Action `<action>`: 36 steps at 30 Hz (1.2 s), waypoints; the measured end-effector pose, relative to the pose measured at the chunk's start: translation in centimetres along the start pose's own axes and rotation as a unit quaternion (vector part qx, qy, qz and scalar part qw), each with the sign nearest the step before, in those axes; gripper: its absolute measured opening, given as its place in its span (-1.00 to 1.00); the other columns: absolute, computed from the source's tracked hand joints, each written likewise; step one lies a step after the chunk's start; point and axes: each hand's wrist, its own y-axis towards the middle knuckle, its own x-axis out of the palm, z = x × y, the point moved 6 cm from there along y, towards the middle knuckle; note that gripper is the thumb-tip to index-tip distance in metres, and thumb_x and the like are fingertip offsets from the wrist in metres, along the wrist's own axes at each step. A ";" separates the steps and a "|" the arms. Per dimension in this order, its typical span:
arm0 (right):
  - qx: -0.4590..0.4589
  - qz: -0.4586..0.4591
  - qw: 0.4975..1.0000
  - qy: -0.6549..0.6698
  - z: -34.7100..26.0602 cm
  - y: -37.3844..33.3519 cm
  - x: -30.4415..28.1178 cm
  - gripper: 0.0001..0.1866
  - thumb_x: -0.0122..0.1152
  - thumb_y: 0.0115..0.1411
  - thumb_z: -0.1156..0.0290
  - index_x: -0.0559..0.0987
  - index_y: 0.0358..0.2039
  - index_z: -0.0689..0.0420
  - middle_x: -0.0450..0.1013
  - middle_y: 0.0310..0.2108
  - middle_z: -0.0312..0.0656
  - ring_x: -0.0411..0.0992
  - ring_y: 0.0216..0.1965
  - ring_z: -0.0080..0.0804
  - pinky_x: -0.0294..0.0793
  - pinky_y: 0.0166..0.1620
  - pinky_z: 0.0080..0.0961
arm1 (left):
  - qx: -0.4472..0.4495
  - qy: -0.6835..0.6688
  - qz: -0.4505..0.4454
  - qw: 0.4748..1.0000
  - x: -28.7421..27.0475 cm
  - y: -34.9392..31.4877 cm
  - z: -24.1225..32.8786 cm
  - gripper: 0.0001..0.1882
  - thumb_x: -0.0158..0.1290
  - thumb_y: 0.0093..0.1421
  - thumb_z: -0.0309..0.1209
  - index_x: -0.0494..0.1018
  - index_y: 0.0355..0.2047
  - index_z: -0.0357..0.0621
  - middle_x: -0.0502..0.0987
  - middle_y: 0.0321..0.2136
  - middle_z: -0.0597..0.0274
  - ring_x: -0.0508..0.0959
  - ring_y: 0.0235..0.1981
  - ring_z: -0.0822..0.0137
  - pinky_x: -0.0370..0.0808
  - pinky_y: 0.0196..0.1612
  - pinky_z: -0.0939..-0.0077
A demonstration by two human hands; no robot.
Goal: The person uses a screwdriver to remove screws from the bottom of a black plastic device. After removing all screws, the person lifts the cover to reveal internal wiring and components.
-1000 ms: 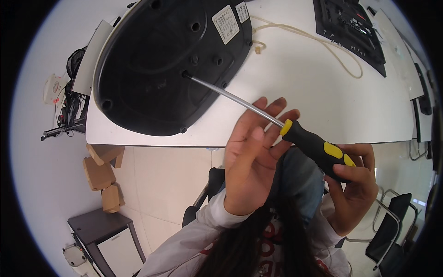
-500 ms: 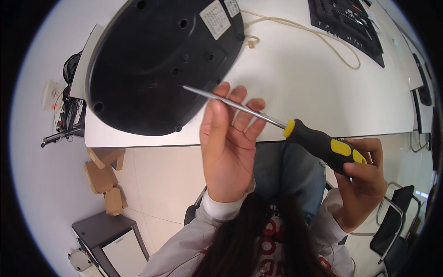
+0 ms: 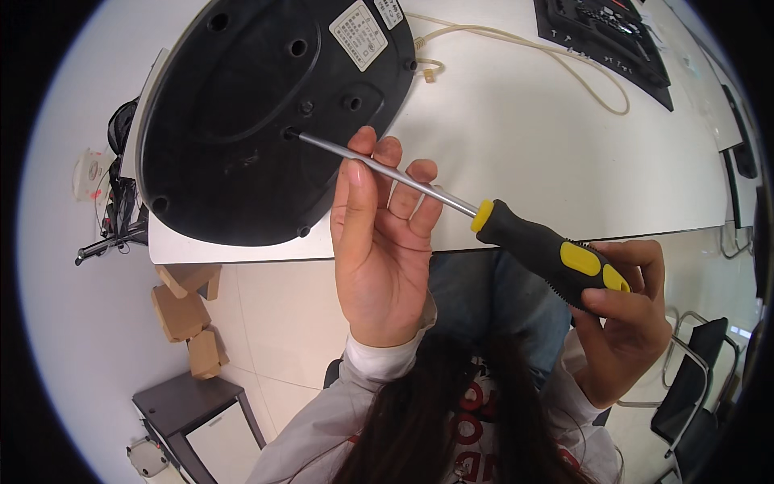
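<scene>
A long screwdriver [image 3: 528,246] with a black and yellow handle slants across the middle of the view. Its handle end is gripped by my right hand [image 3: 625,310]. My left hand [image 3: 385,250] pinches the metal shaft between thumb and forefinger, palm up, its other fingers loosely curled. The shaft's tip meets a recessed hole in a black oval plastic base [image 3: 234,181], which is tilted with its underside toward me. Several other round holes and two white labels mark this underside. Whether the tip sits on a screw is hidden inside the hole.
The base rests over the left part of a white table [image 3: 516,145]. A beige cable [image 3: 556,58] loops behind it. At the far right lies a black tool tray [image 3: 609,40] with small metal parts. Cardboard boxes [image 3: 181,310] and a dark cabinet [image 3: 189,399] stand lower left; a black chair [image 3: 689,375] is at right.
The screwdriver tip has moved left and slightly up, from beside the hole into it. Both hands have shifted left with it, and the base sits slightly further left in view.
</scene>
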 end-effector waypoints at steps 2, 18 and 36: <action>-0.003 -0.005 1.000 0.001 -0.1 0.1 0.2 -0.59 0.23 -0.30 0.76 0.64 -0.43 -0.03 0.32 -0.27 -0.07 0.44 -0.25 -0.22 0.51 -0.24 -0.49 | 0.006 0.002 0.004 1.000 -0.1 0.0 0.1 -0.66 -0.22 0.29 -0.31 0.21 0.02 -0.22 0.44 -0.15 0.10 0.52 -0.15 0.17 0.60 -0.22 0.42; -0.029 -0.013 0.999 -0.034 -0.7 0.0 0.7 -0.59 0.29 -0.25 0.71 0.64 -0.39 -0.09 0.33 -0.24 -0.09 0.42 -0.23 -0.29 0.52 -0.29 -0.56 | 0.005 -0.015 -0.014 1.000 -0.4 0.1 0.5 -0.67 -0.24 0.30 -0.33 0.21 0.01 -0.22 0.44 -0.16 0.10 0.51 -0.14 0.15 0.60 -0.19 0.37; -0.104 -0.024 0.990 0.096 -2.6 -0.9 1.3 -0.59 0.38 -0.17 0.54 0.43 -0.28 0.01 0.41 -0.25 -0.08 0.43 -0.32 -0.33 0.51 -0.29 -0.54 | -0.002 -0.091 -0.021 0.996 -0.4 -0.2 1.0 -0.66 -0.26 0.31 -0.29 0.20 0.01 -0.21 0.43 -0.20 0.16 0.47 -0.18 0.17 0.53 -0.21 0.36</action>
